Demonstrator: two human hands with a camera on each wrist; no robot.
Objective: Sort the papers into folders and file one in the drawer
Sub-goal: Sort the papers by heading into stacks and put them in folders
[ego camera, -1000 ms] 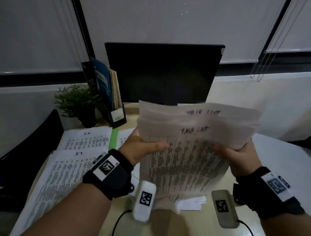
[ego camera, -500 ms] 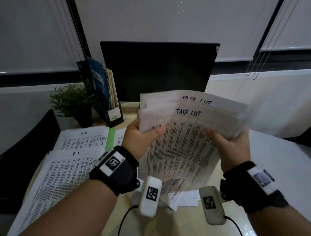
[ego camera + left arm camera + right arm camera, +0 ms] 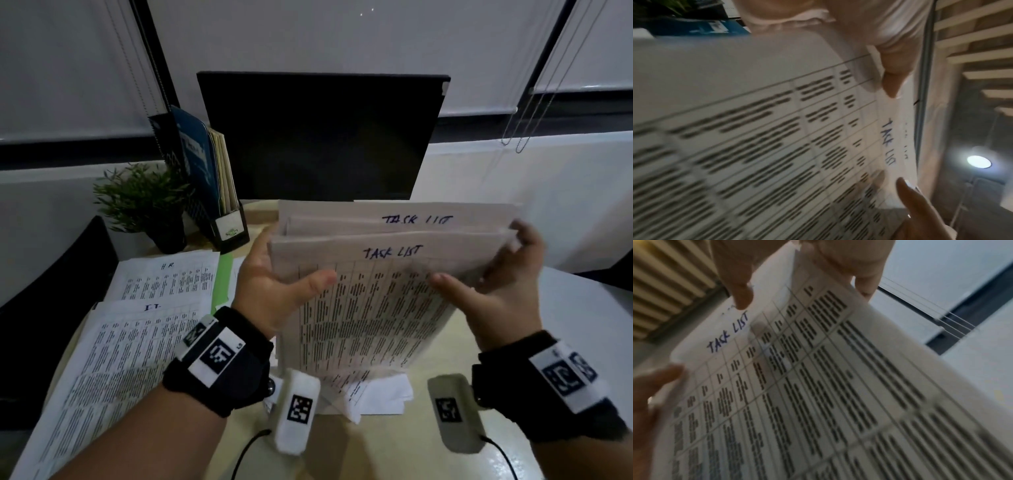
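I hold a stack of printed sheets headed "TASK LIST" [image 3: 370, 308] upright over the desk [image 3: 394, 445], its lower edge down near the desktop. My left hand [image 3: 281, 284] grips the left edge, thumb on the front sheet and fingers behind. At the right edge my right hand [image 3: 486, 274] grips the stack the same way, fingers reaching up to the top corner. The left wrist view shows the sheets [image 3: 756, 129] close up under my left thumb [image 3: 892, 73]. In the right wrist view the sheets [image 3: 818, 386] are pinched by my right thumb [image 3: 740, 288].
Two piles of sheets lie at left, one marked "HR" [image 3: 164, 277], one marked "IT" [image 3: 113, 359], with a green folder [image 3: 222, 277] beside them. A potted plant [image 3: 147, 202], a magazine file [image 3: 212, 181] and a dark monitor [image 3: 325, 137] stand behind. Loose white paper [image 3: 380, 394] lies under the stack.
The fanned sheets have come closer together and stand more squarely. My right hand has slid up the right edge to the top corner. My left hand keeps its hold.
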